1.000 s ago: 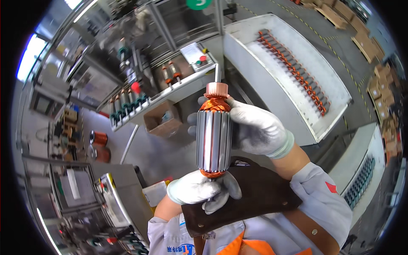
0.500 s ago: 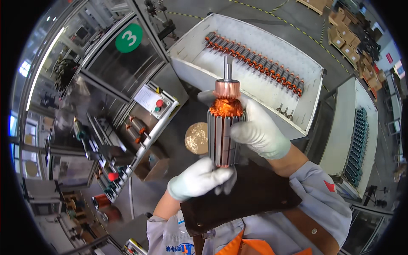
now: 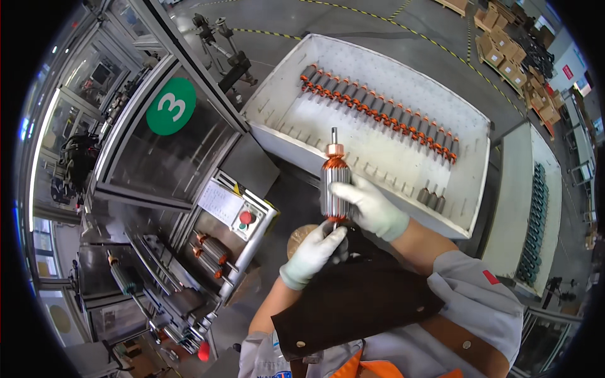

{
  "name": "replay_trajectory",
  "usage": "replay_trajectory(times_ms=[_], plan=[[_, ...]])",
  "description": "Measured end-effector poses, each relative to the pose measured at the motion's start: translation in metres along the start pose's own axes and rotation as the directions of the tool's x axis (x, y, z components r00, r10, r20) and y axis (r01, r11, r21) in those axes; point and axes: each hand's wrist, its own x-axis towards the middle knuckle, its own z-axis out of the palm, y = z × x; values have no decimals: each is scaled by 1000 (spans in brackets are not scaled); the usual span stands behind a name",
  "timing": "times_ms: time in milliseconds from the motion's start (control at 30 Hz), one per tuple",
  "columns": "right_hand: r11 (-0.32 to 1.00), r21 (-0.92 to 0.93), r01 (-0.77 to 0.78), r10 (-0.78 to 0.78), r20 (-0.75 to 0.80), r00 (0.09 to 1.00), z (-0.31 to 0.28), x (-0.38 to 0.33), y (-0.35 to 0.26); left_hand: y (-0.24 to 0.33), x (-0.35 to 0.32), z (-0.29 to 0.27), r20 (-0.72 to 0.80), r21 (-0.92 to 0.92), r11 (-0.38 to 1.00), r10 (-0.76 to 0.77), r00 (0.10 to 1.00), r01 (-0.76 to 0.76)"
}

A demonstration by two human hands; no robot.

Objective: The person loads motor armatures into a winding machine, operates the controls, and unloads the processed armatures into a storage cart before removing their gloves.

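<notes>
A motor armature (image 3: 335,189) with a ribbed steel core, orange-copper windings and a copper commutator stands nearly upright in front of me, its shaft pointing away. My right hand (image 3: 376,209), in a white glove, wraps the core from the right, thumb across its front. Lower down, my gloved left hand (image 3: 313,253) pinches the near shaft end just under the windings. Some of the fingers behind the armature are hidden. Beyond it is a white bin (image 3: 378,148), where a long row of similar armatures (image 3: 384,113) lies. A few more armatures (image 3: 432,198) stand near its front right.
At the left, a machine bench holds two armatures (image 3: 212,252), a button box (image 3: 246,220) and a paper sheet (image 3: 220,201). A glass guard with a green disc (image 3: 171,106) rises behind. Another white bin (image 3: 504,208) at right holds green-wound parts (image 3: 534,220).
The armature and both hands are lower and farther from my head, so they look smaller. My view has shifted, bringing more of the bench and bin into sight. Both hands still hold the armature.
</notes>
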Motion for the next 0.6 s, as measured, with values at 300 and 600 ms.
replay_trajectory(times_ms=[300,600], plan=[[998,31,-52,61,-558,827,-276,375,-29,-8,49,-125,-666,7,999,-19,745,32],[986,-82,-143,46,-697,716,-444,620,-13,-41,41,-127,-954,-209,958,-244,173,195]])
